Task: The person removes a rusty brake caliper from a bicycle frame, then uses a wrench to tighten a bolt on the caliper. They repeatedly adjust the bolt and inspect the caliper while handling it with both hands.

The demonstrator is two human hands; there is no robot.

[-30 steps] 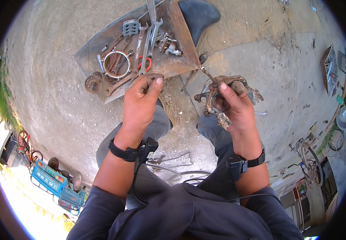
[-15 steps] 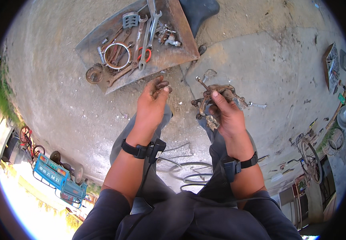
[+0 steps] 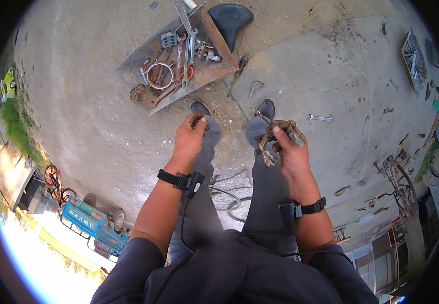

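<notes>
Tool tray (image 3: 222, 43) beyond left hand (image 3: 191, 134), fingers curled, can't tell if holding anything. Hands apart. Rusty metal part (image 3: 280, 127) above right leg (image 3: 265, 202), gripped by right hand (image 3: 295, 156); slackening thumb could drop it.

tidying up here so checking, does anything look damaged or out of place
The brown, irregular part in the right grip looks rough, grimy and possibly corroded. A silver metal wrench lies loose on the grey concrete, right of the rust-brown metal tray where other wrenches are gathered, so it looks stray.
</notes>
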